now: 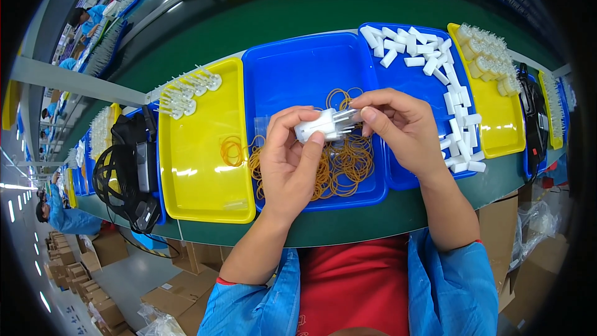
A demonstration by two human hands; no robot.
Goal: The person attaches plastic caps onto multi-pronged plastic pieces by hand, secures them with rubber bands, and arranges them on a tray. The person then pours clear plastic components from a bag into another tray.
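Gripping white block (314, 127) in L hand (291, 160), prob. to steady it, while pinching prongs (343, 122) w/ R hand (398, 127), above bands (349, 165) in blue tray (298, 74), apparently for easy reach.

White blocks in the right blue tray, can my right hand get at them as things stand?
Probably yes: your right hand is near the white blocks and nothing visible bars the way, though it looks busy at the white bundle in your left hand.
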